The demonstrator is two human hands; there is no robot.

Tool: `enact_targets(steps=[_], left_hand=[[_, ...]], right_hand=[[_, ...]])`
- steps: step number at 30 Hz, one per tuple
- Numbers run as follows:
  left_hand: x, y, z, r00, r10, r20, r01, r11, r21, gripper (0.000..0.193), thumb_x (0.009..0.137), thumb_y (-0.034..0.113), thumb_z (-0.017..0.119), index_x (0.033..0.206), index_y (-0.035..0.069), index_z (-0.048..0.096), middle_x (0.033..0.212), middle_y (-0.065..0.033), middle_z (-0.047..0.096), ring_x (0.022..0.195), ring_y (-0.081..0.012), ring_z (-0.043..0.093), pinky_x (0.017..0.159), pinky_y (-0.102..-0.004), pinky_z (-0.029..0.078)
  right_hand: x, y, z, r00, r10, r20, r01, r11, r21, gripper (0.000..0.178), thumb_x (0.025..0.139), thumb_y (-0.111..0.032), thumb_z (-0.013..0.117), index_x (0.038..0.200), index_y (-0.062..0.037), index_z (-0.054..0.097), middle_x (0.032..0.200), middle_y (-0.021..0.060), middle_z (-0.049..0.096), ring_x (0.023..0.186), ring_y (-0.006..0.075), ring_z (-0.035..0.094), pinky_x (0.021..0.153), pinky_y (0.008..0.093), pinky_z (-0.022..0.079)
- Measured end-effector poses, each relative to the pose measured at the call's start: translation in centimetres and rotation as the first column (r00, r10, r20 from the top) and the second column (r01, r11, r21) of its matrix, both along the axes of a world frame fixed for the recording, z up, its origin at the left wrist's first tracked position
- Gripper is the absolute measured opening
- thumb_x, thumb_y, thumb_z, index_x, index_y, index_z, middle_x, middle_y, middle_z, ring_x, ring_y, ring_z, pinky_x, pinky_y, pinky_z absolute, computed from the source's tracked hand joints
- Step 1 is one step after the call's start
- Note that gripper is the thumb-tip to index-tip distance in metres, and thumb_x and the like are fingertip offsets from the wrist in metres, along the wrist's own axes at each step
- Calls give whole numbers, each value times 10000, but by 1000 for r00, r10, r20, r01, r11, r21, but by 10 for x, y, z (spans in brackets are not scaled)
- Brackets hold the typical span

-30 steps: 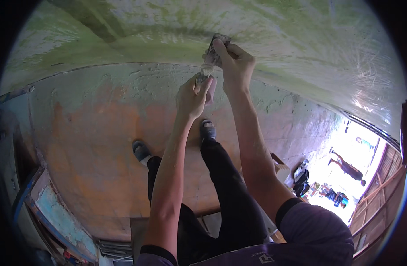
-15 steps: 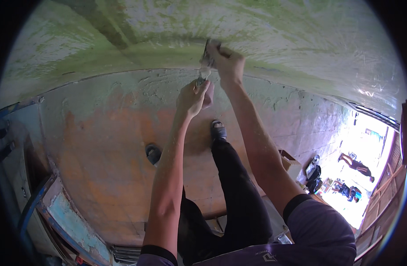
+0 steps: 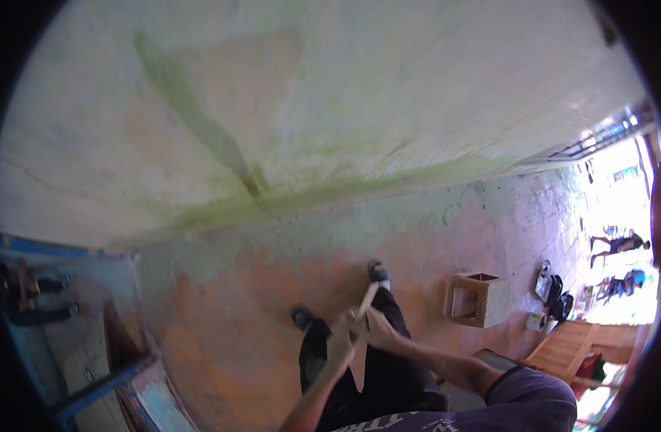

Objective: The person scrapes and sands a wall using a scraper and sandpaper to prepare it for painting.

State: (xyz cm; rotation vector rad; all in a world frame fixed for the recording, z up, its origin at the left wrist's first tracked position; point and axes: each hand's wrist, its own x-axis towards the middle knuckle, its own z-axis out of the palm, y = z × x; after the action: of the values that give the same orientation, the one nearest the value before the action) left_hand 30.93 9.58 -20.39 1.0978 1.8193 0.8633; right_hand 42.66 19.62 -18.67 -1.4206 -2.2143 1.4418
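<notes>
Two hands, left hand [image 3: 340, 344] and right hand [image 3: 379, 327], each grip closed round a pale stick [image 3: 367, 299] jutting above.

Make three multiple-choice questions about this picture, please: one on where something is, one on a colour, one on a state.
1. Where is the woven square stool?
A. on the orange floor, to the right of the person's legs
B. hanging on the pale wall
C. under the blue frame at the left

2. What colour is the long streak on the pale wall?
A. red
B. green
C. black

3. How are the two hands?
A. far apart
B. flat on the floor
C. close together in front of the body, on a pale flat tool

Answers: 1 A, it stands on the floor beside the legs. 2 B, the streak is green. 3 C, the left hand and right hand meet at the tool.
</notes>
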Motion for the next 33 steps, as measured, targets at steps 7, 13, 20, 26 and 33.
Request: enact_targets(steps=[7, 13, 20, 26, 33], left_hand=[[6, -79, 102, 938, -335, -87, 340, 939, 54, 210, 910, 246, 641, 999, 57, 622, 892, -172, 675, 839, -385, 652, 711, -450, 511], [-13, -114, 113, 989, 31, 142, -31, 1000, 0, 242, 904, 147, 661, 1115, 31, 635, 1017, -139, 688, 957, -250, 669, 845, -361, 517], [19, -81, 175, 821, 532, 208, -572, 770, 284, 466, 869, 98, 709, 1284, 4, 519, 1234, -159, 597, 1103, -231, 592, 919, -342, 487], [86, -78, 162, 746, 562, 358, -602, 799, 1, 495, 824, 94, 728, 1264, 4, 520, 1197, -110, 588, 1040, -221, 615, 882, -326, 511], [140, -151, 149, 751, 571, 330, -578, 811, -88, 471, 806, 109, 724, 1237, 65, 537, 1125, -64, 606, 1045, -201, 615, 823, -322, 539]], right_hand=[[80, -71, 98, 944, -325, -53, 326, 945, 5, 179, 934, -126, 592, 936, 14, 480, 817, 212, 646, 768, 362, 674, 665, 432, 517], [139, -52, 151, 806, -590, 54, 586, 781, -215, 241, 1013, -257, 497, 959, -24, 465, 781, 136, 596, 687, 265, 618, 610, 393, 491], [233, -61, 159, 696, -717, 46, 669, 623, -405, 202, 971, -242, 562, 1055, -62, 519, 771, 34, 535, 598, 124, 525, 489, 304, 444], [319, -88, 181, 678, -734, -38, 619, 598, -509, 231, 875, -142, 604, 1084, -51, 567, 776, 13, 538, 638, 100, 546, 515, 274, 467], [396, -101, 164, 877, -472, -92, 371, 786, -494, 175, 938, -271, 608, 921, -97, 606, 749, -42, 526, 596, 56, 495, 502, 231, 424]])
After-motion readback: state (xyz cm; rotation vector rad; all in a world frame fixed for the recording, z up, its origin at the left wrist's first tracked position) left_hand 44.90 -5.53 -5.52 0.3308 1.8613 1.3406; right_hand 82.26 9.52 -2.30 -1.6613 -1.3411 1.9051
